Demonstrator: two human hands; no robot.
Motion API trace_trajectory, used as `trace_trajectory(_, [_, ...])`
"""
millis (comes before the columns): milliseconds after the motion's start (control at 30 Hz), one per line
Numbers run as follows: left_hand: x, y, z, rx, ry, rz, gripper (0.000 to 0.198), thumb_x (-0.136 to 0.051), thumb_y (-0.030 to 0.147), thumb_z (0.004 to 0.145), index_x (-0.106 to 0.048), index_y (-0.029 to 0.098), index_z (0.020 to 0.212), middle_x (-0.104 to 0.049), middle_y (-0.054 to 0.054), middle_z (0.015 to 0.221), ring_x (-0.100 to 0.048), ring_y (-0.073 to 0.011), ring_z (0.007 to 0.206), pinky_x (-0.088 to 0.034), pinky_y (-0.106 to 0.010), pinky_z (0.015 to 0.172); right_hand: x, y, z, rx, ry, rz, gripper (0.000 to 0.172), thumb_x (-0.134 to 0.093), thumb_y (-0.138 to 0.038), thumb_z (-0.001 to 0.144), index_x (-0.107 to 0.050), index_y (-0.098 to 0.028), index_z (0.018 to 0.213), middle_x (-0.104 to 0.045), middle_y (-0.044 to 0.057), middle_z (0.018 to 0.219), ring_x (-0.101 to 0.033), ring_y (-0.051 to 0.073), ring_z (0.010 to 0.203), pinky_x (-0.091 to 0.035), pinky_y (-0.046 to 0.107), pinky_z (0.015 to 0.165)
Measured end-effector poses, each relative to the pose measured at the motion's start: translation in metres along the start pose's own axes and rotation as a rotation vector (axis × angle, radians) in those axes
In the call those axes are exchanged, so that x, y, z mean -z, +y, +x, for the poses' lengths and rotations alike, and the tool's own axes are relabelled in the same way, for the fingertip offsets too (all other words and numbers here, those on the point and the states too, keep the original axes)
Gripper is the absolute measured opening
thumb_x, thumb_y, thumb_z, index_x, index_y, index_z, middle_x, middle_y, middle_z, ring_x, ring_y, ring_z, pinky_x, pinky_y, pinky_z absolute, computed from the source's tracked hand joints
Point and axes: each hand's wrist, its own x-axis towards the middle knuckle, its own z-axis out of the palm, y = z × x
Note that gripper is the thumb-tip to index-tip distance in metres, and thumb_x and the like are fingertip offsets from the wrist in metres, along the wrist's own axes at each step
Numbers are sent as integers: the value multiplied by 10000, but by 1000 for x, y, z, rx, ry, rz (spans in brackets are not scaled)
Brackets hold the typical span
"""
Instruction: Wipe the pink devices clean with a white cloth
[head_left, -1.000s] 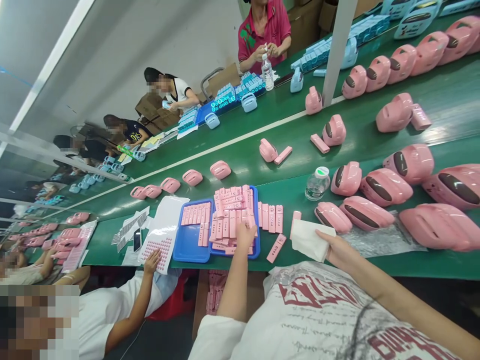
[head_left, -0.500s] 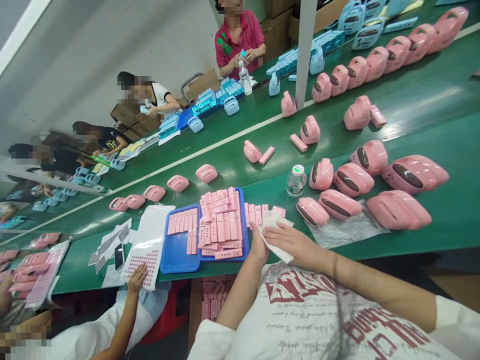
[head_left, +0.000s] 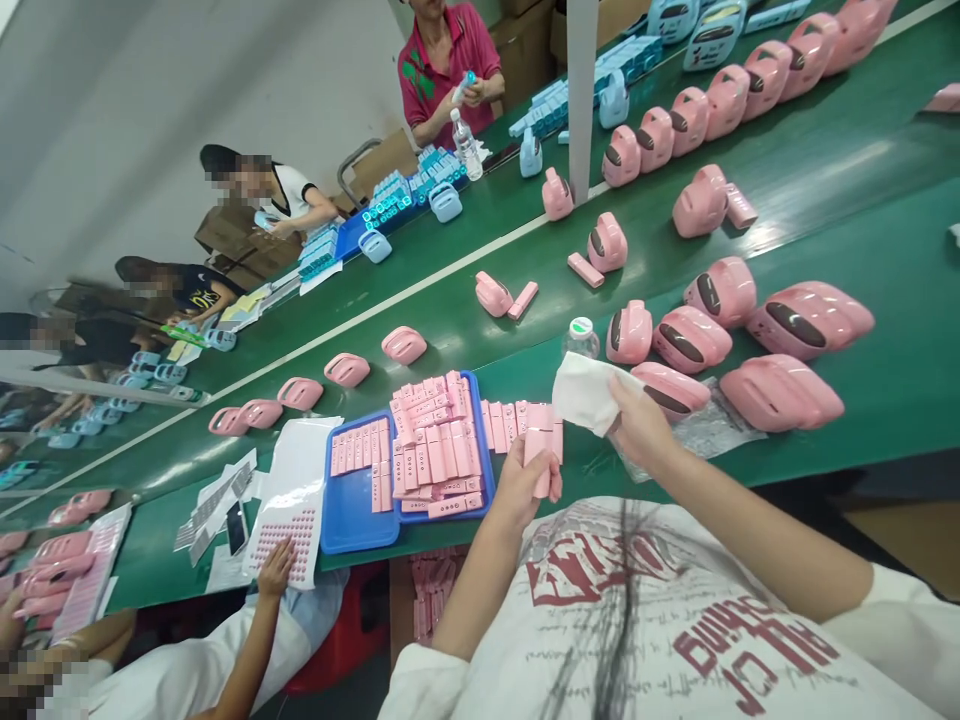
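My left hand (head_left: 523,485) is closed around a flat pink plastic piece (head_left: 538,445), held upright above the bench edge. In my right hand (head_left: 637,425) is a white cloth (head_left: 589,392), pinched by one edge and hanging out to the left, apart from the pink piece. Behind my left hand stands a row of similar pink pieces (head_left: 501,425). To its left, a blue tray (head_left: 484,450) is heaped with pink pieces, some showing small dark markings. Rounded pink plastic housings (head_left: 691,338) with dark oval windows lie beyond my right hand.
A clear bottle (head_left: 581,340) with a green-and-white cap stands behind the cloth. Further left lie a second blue tray (head_left: 352,520) and a sheet of pink dots (head_left: 300,490) under a co-worker's hand (head_left: 276,568). More housings line the green conveyor (head_left: 450,320); people sit across it.
My right hand has drawn the cloth away to the right, uncovering the pink piece in my left hand. The whole view has shifted slightly.
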Motion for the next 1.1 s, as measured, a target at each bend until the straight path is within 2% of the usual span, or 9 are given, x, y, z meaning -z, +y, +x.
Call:
trace_trajectory(133, [74,55,-35,-52,83,100,462,-377,591,830,-529,371,1207,-697,-40,758,-672,-259,904,-533,-384,563,-1,-8,0,-273,65,286,433,-757,-497,602,-631,-202,893,-707,50,924,-665,226,889,-568,342,748])
trace_trajectory(300, [200,108,-64,-194,47,133,222,-478,354,844,-597,426,1017,-637,46,528,-669,-197,562,-502,-299,391,-23,-9,-28,-353,-149,230,464,-741,-586,587,-592,-196,789,-573,-41,533,-518,114,450,-439,223,416])
trace_trajectory(400, [231,113,-80,-194,40,-24,310,-356,261,907,-561,428,1067,-691,48,636,-691,-168,631,-548,-286,440,-36,-11,-30,-423,-179,248,533,-711,-671,547,-534,-184,673,-465,-68,436,-378,67,353,-333,197,347])
trace_trajectory(467, [218,106,-90,-186,135,-108,377,-282,205,927,-518,426,1121,-717,39,763,-699,-124,754,-586,-258,554,-40,-12,-29,-464,-192,236,594,-672,-741,515,-499,-184,627,-449,-64,428,-375,64,358,-325,197,353])
trace_trajectory(567, [151,77,-86,-211,204,-135,369,-255,205,947,-516,413,1103,-708,23,850,-677,-81,873,-590,-229,679,-38,-10,-29,-403,-233,81,617,-615,-780,547,-505,-178,627,-467,-51,451,-425,80,402,-338,202,376])
trace_trajectory(700, [27,13,-24,-78,-13,-5,307,-475,367,917,-560,163,1130,-632,-68,1043,-632,-174,908,-552,-371,764,-27,-11,-27,-195,-286,-146,611,-561,-769,632,-599,-167,729,-599,13,592,-571,158,583,-486,274,541])
trace_trajectory(800, [-31,-29,31,6,-55,22,352,-544,345,885,-533,151,1179,-566,-93,1164,-585,-201,986,-515,-408,826,-19,-20,-19,-72,-114,-231,640,-472,-776,705,-657,-186,873,-679,58,748,-636,235,800,-535,344,741])
trace_trajectory(900, [-53,-55,65,76,-82,34,336,-524,381,893,-555,139,1124,-607,-75,1034,-608,-160,844,-534,-341,721,-17,-25,-11,125,-110,-325,593,-415,-694,812,-649,-213,1067,-695,63,978,-609,249,1028,-486,373,931])
trace_trajectory(1100, [-60,-74,84,117,-69,-7,435,-445,547,876,-591,142,811,-509,1,502,-439,-85,349,-286,-192,318,-18,-4,-28,767,-612,-619,501,-346,-406,944,-430,-168,1376,-421,126,1423,-249,221,1387,-217,460,1137])
